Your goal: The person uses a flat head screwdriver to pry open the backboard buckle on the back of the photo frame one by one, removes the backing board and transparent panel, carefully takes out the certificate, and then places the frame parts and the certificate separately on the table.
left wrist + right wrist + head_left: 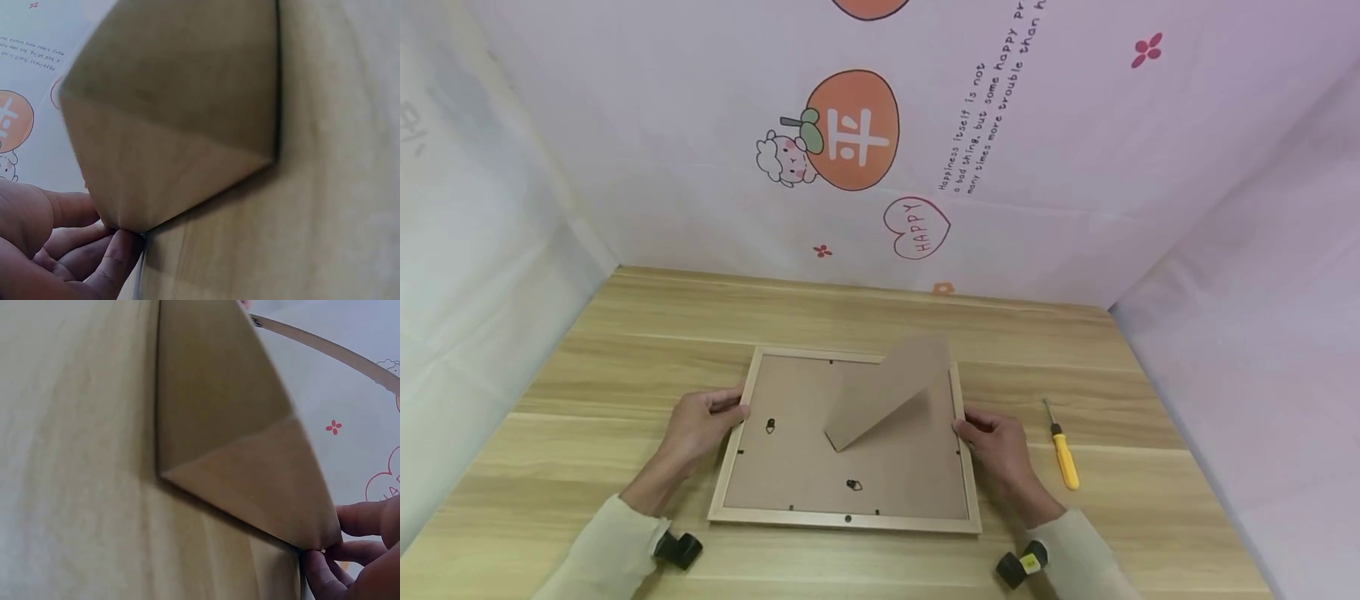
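Your left hand (703, 425) and right hand (996, 446) each grip one side of the one flat wooden frame (846, 521), its brown cardboard stand (891, 392) poking up.

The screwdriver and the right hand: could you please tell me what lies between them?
Only bare table lies between the yellow-handled screwdriver and the right hand, which holds the picture frame; the head view shows this.

A light wood-grain table (625, 333) stands boxed in by pale cloth walls (1075, 208); the back one carries an orange fruit print (857, 129), a heart (917, 227) and slanted lettering.
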A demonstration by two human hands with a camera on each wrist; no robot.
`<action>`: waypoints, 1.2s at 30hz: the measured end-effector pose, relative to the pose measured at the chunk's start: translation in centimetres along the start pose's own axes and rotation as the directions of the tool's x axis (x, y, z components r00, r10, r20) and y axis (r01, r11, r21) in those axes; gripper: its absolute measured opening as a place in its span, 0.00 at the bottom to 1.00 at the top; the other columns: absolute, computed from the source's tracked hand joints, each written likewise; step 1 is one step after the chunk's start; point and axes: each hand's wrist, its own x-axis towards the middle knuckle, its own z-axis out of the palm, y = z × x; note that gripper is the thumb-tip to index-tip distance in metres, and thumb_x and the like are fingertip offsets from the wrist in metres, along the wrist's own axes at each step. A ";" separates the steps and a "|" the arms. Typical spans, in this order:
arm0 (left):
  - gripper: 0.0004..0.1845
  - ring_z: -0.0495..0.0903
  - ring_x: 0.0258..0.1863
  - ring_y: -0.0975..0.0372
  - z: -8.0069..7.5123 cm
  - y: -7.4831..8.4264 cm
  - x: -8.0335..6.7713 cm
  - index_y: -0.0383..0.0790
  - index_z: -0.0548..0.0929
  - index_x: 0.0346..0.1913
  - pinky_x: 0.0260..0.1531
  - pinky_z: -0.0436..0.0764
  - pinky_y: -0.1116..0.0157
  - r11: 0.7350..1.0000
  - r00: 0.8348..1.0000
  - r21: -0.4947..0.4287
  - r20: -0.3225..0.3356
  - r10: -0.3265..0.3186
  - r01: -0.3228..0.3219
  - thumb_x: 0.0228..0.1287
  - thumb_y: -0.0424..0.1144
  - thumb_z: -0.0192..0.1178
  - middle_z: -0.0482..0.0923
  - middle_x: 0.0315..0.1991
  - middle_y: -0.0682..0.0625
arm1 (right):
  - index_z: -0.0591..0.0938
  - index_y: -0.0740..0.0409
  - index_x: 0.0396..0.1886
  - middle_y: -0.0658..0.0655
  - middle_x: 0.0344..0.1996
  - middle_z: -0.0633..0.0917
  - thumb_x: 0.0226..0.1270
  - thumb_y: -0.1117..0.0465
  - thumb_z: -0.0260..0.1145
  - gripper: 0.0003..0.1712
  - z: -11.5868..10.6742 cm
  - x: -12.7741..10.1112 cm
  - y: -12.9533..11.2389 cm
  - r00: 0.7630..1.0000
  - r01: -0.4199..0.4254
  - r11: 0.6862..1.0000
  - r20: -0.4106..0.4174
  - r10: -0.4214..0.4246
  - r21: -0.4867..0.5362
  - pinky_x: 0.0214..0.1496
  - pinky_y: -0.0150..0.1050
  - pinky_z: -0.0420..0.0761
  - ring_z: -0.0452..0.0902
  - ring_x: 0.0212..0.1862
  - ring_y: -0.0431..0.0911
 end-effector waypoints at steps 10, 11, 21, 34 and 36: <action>0.22 0.82 0.54 0.47 -0.1 -0.4 -0.2 0.33 0.77 0.62 0.47 0.85 0.65 1.000 1.000 -0.007 -0.023 0.004 -0.004 0.66 0.36 0.63 0.79 0.58 0.35 | 0.85 0.64 0.51 0.65 0.48 0.87 0.64 0.63 0.70 0.17 0.6 0.1 0.1 0.995 0.058 0.994 -0.075 -0.065 -0.094 0.37 0.27 0.83 0.84 0.43 0.45; 0.22 0.82 0.54 0.47 -0.1 -0.4 -0.2 0.33 0.77 0.62 0.47 0.85 0.65 1.000 1.000 -0.014 -0.022 0.005 -0.005 0.66 0.36 0.63 0.79 0.58 0.35 | 0.85 0.63 0.51 0.65 0.48 0.87 0.63 0.63 0.70 0.17 0.6 0.2 0.1 0.994 0.062 0.993 -0.082 -0.070 -0.101 0.37 0.26 0.83 0.84 0.43 0.45; 0.23 0.84 0.52 0.52 -0.1 -1.3 0.1 0.35 0.79 0.61 0.44 0.84 0.71 0.998 0.999 -0.051 -0.040 -0.024 0.022 0.65 0.40 0.66 0.81 0.56 0.37 | 0.82 0.62 0.54 0.63 0.50 0.85 0.66 0.63 0.67 0.17 0.5 0.1 0.1 0.992 0.098 0.984 -0.067 -0.108 -0.147 0.43 0.26 0.81 0.82 0.48 0.47; 0.23 0.82 0.55 0.50 0.1 -1.4 0.5 0.37 0.79 0.61 0.46 0.84 0.72 0.998 0.998 -0.060 -0.056 -0.036 0.033 0.65 0.41 0.65 0.81 0.57 0.38 | 0.77 0.63 0.63 0.65 0.62 0.76 0.62 0.72 0.58 0.27 0.4 -1.1 -6.3 0.436 0.808 0.399 -0.016 -0.900 -0.434 0.66 0.28 0.70 0.72 0.62 0.58; 0.23 0.82 0.55 0.50 0.2 -1.4 0.6 0.37 0.79 0.61 0.46 0.84 0.72 0.997 0.997 -0.070 -0.060 -0.043 0.039 0.65 0.40 0.66 0.81 0.57 0.38 | 0.79 0.63 0.61 0.66 0.62 0.77 0.60 0.70 0.57 0.26 0.6 -1.0 -6.8 0.335 0.831 0.275 0.041 -0.941 -0.483 0.70 0.32 0.66 0.71 0.62 0.61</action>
